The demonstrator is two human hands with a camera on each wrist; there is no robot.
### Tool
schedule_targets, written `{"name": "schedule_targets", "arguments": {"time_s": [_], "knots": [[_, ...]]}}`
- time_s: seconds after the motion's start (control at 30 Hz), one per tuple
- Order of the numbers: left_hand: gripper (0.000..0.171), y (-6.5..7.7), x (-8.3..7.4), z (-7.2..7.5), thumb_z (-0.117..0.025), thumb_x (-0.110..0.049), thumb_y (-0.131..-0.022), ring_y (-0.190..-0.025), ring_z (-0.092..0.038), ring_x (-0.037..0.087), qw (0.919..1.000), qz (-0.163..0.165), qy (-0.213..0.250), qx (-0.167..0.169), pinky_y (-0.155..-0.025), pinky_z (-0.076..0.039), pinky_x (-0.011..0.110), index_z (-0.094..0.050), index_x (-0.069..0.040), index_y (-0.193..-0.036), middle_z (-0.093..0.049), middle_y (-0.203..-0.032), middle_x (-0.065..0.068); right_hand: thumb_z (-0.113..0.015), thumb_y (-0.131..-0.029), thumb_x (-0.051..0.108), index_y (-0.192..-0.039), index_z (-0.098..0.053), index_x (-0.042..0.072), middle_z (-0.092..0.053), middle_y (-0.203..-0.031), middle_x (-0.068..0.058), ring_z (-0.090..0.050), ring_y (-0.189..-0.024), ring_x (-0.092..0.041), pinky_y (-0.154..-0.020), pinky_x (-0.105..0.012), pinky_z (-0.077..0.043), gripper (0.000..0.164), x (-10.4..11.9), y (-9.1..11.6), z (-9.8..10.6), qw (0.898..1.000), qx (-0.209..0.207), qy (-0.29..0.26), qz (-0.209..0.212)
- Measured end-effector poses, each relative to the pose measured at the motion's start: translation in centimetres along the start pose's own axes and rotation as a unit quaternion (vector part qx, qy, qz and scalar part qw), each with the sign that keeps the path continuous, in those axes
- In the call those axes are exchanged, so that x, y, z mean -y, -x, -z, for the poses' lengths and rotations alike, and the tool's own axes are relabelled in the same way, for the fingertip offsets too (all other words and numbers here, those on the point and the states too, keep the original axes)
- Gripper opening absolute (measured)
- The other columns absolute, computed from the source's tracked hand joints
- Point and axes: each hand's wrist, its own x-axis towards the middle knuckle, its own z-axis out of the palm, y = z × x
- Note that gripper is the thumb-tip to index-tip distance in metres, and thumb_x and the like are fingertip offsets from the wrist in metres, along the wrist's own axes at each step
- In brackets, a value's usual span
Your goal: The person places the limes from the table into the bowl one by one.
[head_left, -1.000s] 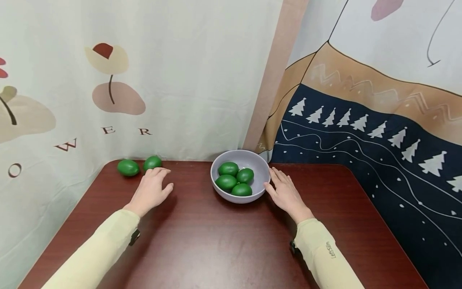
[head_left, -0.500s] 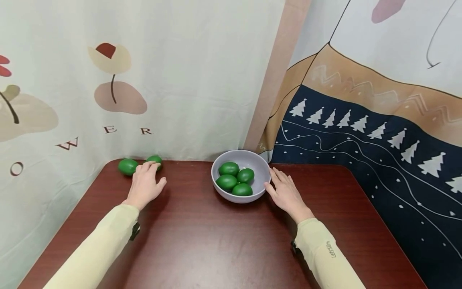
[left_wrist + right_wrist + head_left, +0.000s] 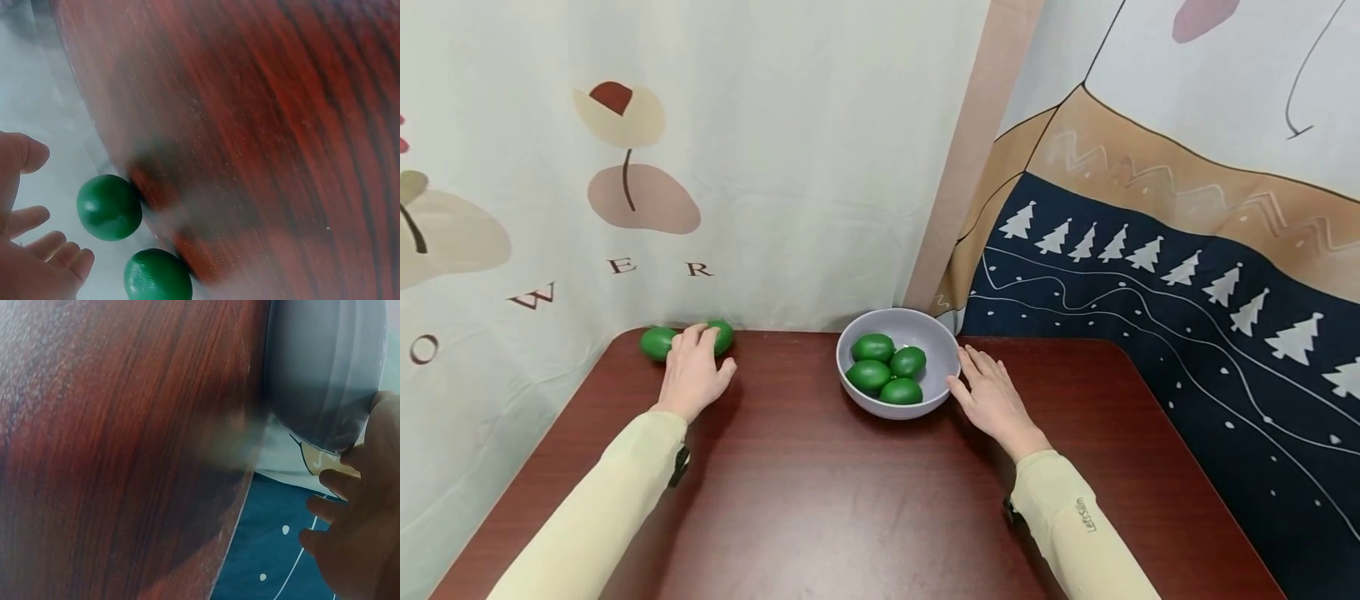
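Observation:
Two smooth green limes lie at the table's far left corner in the head view: one lime (image 3: 658,342) to the left of my left hand (image 3: 692,373), the other lime (image 3: 723,335) partly covered by its fingers. The left wrist view shows that hand's thumb and fingers spread apart, with a gap between them and the nearer lime (image 3: 109,207). Nothing is held there. A grey-lavender bowl (image 3: 942,379) stands near the back edge with several limes (image 3: 870,377) inside. My right hand (image 3: 996,402) rests its extended fingertips against the bowl's right side, seen also in the right wrist view.
The dark red wooden table (image 3: 820,500) has rounded far corners. A pale curtain (image 3: 790,167) with flower prints hangs directly behind it. At the right hangs a dark blue cloth (image 3: 1075,292) with white trees.
My left hand has moved left and slightly away from me, over the right-hand lime of the pair. The right hand and bowl have stayed in place.

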Motion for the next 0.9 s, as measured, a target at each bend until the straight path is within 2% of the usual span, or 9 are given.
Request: {"name": "schedule_targets", "arguments": {"time_s": [0.37, 0.6, 0.9], "knots": [[0.057, -1.2, 0.8, -0.5, -0.06, -0.01, -0.094, -0.135, -0.028, 0.06, 1.0, 0.005, -0.002, 0.001, -0.108, -0.025, 0.071, -0.044, 0.016, -0.141, -0.033, -0.147, 0.04, -0.049, -0.108, 0.041, -0.16, -0.035, 0.003, -0.034, -0.164, -0.022, -0.029, -0.152, -0.044, -0.123, -0.06, -0.021, 0.066, 0.0, 0.0, 0.0, 1.0, -0.003, -0.002, 0.0], [0.058, -1.7, 0.7, -0.5, -0.061, -0.01, -0.093, -0.134, -0.028, 0.06, 0.9998, 0.022, -0.002, 0.001, -0.107, -0.026, 0.072, -0.043, 0.016, -0.142, -0.033, -0.145, 0.041, -0.048, -0.108, 0.041, -0.16, -0.034, 0.003, -0.033, -0.164, -0.022, -0.029, -0.152, -0.044, -0.123, -0.059, -0.021, 0.067, -0.1, 0.1, 0.0, 1.0, -0.002, 0.005, -0.002], [0.061, -2.3, 1.7, -0.8, -0.059, -0.01, -0.094, -0.133, -0.026, 0.062, 0.9989, 0.043, -0.001, 0.017, -0.107, -0.025, 0.072, -0.038, 0.016, -0.145, -0.029, -0.148, 0.041, -0.048, -0.108, 0.042, -0.16, -0.034, 0.003, -0.033, -0.164, -0.022, -0.029, -0.152, -0.044, -0.124, -0.059, -0.021, 0.067, -0.1, -0.1, -0.1, 1.0, 0.001, 0.006, -0.005]]}}
